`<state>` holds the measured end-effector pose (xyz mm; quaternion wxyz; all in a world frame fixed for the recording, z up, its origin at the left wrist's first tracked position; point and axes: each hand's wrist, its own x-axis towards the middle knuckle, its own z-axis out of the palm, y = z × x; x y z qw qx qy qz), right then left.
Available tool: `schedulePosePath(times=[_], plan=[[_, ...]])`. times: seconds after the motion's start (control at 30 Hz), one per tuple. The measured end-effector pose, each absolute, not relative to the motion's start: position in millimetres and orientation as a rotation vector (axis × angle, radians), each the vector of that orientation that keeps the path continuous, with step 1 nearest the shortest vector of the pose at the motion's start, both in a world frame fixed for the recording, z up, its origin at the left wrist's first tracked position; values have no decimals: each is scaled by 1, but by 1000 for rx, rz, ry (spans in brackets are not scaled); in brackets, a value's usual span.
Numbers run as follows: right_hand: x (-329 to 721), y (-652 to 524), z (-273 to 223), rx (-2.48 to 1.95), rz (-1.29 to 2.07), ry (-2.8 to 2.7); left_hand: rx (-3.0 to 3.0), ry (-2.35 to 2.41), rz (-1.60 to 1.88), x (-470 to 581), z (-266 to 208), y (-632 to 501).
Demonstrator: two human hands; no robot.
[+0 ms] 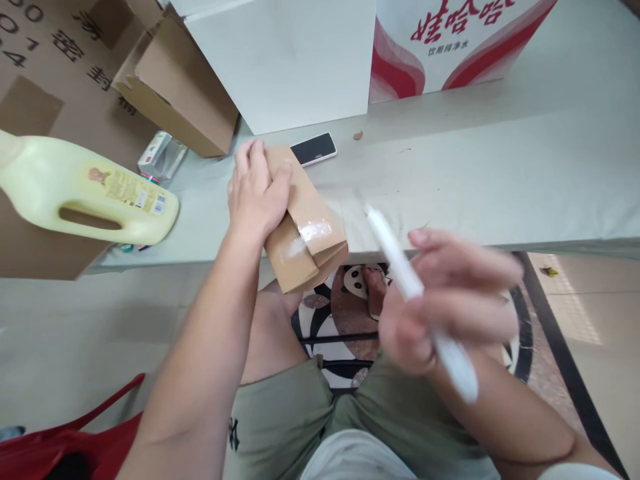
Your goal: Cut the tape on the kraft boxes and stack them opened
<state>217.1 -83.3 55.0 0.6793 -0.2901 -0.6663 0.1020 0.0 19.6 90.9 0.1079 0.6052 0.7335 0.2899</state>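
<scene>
A small cardboard box (300, 220) lies tilted at the table's front edge, one corner past it. Clear tape shines on its near end, where the flaps look closed. My left hand (260, 190) grips the far part of this box, fingers over its left side and thumb on top. Off to the right, apart from the box, my right hand (445, 300) is smeared by motion. Between its fingers is a slim white pen-shaped tool (397, 257) with a thin, blurred tip that points up and left toward the table.
A phone (317, 148) lies just behind the box. White cartons (285, 67) and a red-and-white carton (450, 53) stand at the back. Left are an open cardboard box (185, 80), a yellow jug (90, 187) and a small clear package (163, 157). The table edge runs above my lap.
</scene>
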Motion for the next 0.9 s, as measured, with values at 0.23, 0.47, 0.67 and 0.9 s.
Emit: schedulePosePath(times=[0.23,0.47,0.67,0.9], plan=[[230,-14,27,-1405,346,-1713,1790,2182,973,-4,85,21],[228,8,7,-1865,680,-2034,1809,2139,1306,-8,91,8],[228,11,9,-1854,619,-1942,1552,1844,1484,-42,81,-3],[207,-9,22,-1374,1041,-2146,1244,1951,1642,-75,69,-40]])
